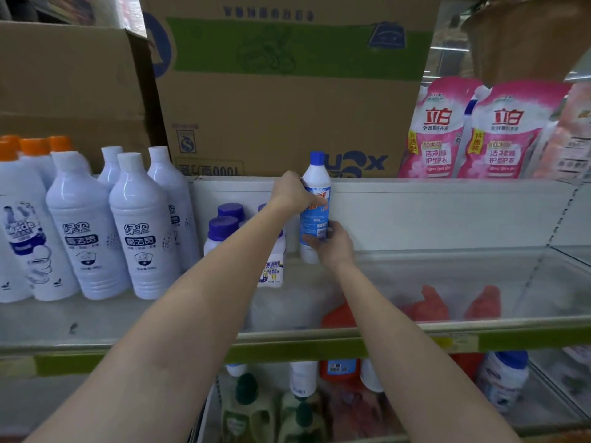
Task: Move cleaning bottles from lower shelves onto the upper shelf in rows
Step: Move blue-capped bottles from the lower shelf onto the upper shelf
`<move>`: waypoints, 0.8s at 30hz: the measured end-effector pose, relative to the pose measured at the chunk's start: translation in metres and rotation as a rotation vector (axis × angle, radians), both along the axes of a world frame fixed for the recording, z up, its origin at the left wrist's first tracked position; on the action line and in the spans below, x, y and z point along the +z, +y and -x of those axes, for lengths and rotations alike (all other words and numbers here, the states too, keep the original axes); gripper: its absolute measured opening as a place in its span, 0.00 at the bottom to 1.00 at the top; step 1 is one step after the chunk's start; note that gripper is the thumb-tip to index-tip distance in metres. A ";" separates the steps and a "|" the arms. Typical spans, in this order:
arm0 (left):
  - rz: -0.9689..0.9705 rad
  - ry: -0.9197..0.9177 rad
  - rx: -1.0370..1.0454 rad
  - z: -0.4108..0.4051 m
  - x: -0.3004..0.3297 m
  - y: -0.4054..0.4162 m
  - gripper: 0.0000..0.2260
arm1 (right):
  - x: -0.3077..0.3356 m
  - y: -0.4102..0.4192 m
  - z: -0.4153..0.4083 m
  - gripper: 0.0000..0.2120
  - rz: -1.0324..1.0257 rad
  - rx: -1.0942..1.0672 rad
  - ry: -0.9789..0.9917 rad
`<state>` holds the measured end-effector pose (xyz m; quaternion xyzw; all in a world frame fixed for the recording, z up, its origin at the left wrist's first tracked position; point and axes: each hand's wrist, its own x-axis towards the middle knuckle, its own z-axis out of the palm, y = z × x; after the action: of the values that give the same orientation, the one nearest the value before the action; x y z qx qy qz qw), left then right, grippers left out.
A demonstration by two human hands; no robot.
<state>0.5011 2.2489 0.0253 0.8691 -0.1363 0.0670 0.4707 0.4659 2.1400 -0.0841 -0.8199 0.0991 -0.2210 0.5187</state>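
A white bottle with a blue cap and blue label [316, 199] stands upright at the back of the upper shelf [447, 273]. My left hand [292, 191] grips its upper body from the left. My right hand [334, 243] holds its lower part from the front right. Just left of it stand short white bottles with purple caps [224, 228], partly hidden behind my left forearm. Further left is a group of tall white bottles [140, 231]. On the lower shelf more bottles [503, 375] show beneath the glass.
Large cardboard boxes [287, 100] and pink refill pouches [463, 129] sit on the top level behind the shelf's back wall. Red bottles [431, 305] show through the glass shelf. The shelf's green front strip [287, 350] runs across below my arms.
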 end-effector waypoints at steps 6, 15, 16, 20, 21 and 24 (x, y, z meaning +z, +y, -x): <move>0.017 0.022 -0.028 -0.001 0.000 0.002 0.21 | -0.005 0.006 0.001 0.26 -0.011 -0.040 -0.010; 0.008 0.038 -0.021 0.006 0.002 0.001 0.24 | 0.005 0.009 0.011 0.25 0.080 -0.047 0.065; 0.015 0.046 -0.024 0.006 0.002 0.002 0.24 | 0.007 0.010 0.013 0.25 0.082 -0.047 0.085; 0.038 0.080 -0.032 0.012 0.006 0.003 0.22 | 0.018 0.009 0.016 0.27 0.057 -0.035 0.148; 0.050 0.101 -0.035 0.014 0.007 0.003 0.22 | 0.019 0.008 0.017 0.27 0.047 -0.032 0.151; 0.126 0.142 0.000 0.021 0.010 0.005 0.17 | 0.021 0.006 0.026 0.30 0.066 -0.078 0.159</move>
<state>0.4800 2.2544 0.0351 0.8403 -0.0979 0.0137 0.5330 0.4396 2.1461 -0.0629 -0.8469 0.1646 -0.1784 0.4731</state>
